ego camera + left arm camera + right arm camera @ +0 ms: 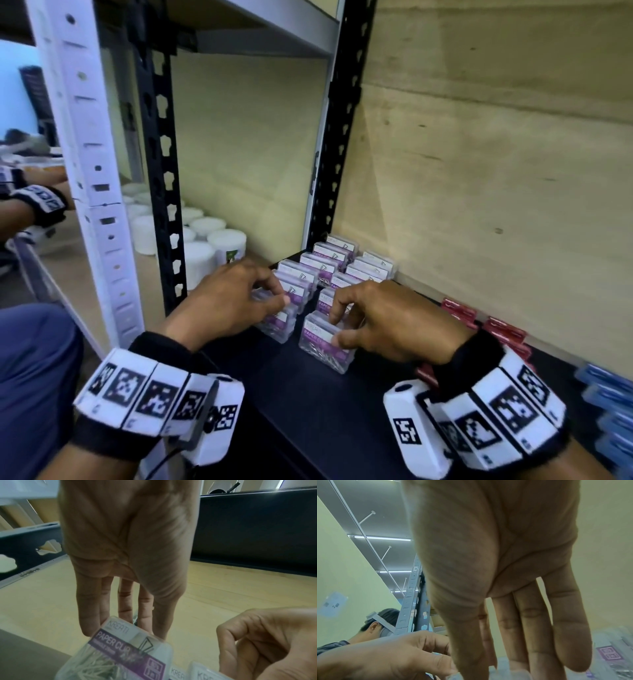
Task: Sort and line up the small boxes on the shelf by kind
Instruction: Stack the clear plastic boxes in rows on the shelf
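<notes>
While left hand [228, 301] pinches one clear paper clip box [276, 320], right hand [390, 320] pinches another paper clip box [323, 346] just beside it.

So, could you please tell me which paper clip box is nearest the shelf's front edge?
The paper clip box under the right hand; it sits ahead of both rows.

Clip boxes [329, 270] sit mid-frame in two rows on the shelf [308, 411], tubs [205, 240] left, more boxes [493, 329] lined up right.
</notes>
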